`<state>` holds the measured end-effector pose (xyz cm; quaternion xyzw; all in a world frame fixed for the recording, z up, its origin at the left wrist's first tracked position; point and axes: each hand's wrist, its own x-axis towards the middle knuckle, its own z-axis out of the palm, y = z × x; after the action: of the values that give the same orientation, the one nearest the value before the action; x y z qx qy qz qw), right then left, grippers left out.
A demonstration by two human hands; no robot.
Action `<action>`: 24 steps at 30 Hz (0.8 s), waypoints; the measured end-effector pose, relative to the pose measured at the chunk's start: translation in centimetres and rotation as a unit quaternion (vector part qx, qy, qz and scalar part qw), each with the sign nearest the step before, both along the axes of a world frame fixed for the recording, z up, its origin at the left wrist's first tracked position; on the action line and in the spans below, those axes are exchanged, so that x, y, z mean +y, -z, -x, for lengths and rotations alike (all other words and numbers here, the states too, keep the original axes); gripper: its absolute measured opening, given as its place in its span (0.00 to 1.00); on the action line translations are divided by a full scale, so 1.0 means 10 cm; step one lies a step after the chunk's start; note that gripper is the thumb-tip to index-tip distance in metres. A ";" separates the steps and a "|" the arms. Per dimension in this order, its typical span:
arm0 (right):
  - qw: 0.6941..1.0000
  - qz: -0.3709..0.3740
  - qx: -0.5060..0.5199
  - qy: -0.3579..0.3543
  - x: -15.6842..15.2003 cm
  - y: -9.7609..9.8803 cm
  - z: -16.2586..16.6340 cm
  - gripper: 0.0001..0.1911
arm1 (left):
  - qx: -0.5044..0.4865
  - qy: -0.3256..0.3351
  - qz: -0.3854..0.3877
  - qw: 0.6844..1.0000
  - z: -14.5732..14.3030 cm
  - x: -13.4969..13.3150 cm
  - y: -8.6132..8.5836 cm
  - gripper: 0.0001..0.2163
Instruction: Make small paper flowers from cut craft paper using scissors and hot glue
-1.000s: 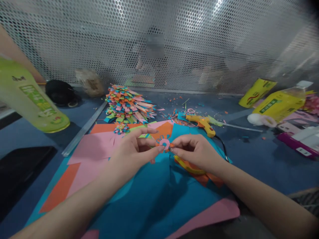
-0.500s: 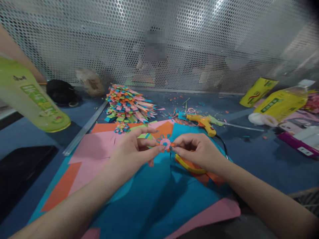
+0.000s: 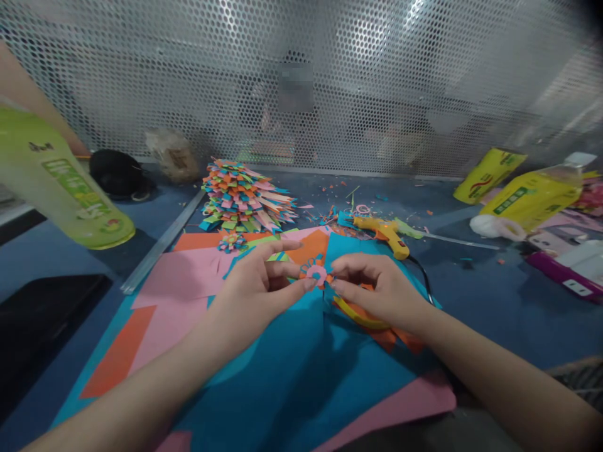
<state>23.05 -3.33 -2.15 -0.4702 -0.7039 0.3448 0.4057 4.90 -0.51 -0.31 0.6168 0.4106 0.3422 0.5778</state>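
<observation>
Together, left hand point(image 3: 257, 282) and right hand point(image 3: 374, 285), narrowed to pinch, hold paper flower point(image 3: 316, 275) above blue paper point(image 3: 287, 364).

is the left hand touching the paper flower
Touching: the head view shows the left hand pinching the paper flower, thumb overlapping its pink ring.

Before me a perforated metal panel point(image 3: 452, 56) rises behind my dark blue desk point(image 3: 494, 301), catching bright glints of light point(image 3: 366, 36).
</observation>
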 end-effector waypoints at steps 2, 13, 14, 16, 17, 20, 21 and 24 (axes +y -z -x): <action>1.000 0.011 0.013 -0.008 -0.01 -0.01 0.00 0.08 | 0.006 -0.004 -0.001 1.000 0.00 0.00 0.00 0.24; 0.999 -0.027 -0.023 0.022 0.03 0.07 0.04 0.12 | 0.060 -0.011 -0.067 0.996 -0.02 -0.03 0.02 0.24; 0.999 -0.023 -0.021 0.023 0.03 0.07 0.03 0.12 | 0.061 -0.008 -0.072 0.996 -0.02 -0.03 0.02 0.24; 0.999 -0.011 -0.014 0.028 0.03 0.07 0.03 0.12 | 0.059 -0.009 -0.081 0.995 -0.02 -0.03 0.03 0.24; 1.000 -0.003 -0.010 0.029 0.04 0.06 0.03 0.12 | 0.057 -0.011 -0.084 0.995 -0.02 -0.02 0.03 0.25; 1.000 0.017 0.008 0.025 0.04 0.06 0.03 0.11 | 0.043 -0.013 -0.079 0.996 -0.02 -0.01 0.04 0.26; 0.999 0.025 0.017 0.022 0.05 0.06 0.03 0.11 | 0.035 -0.013 -0.072 0.997 -0.03 0.00 0.04 0.26; 0.998 0.047 0.042 0.015 0.06 0.07 0.03 0.12 | 0.010 -0.008 -0.055 0.998 -0.03 0.02 0.05 0.26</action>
<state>22.76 -2.70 -2.84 -0.4846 -0.6623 0.3902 0.4174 5.20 -0.31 -0.83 0.6475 0.4022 0.3627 0.5361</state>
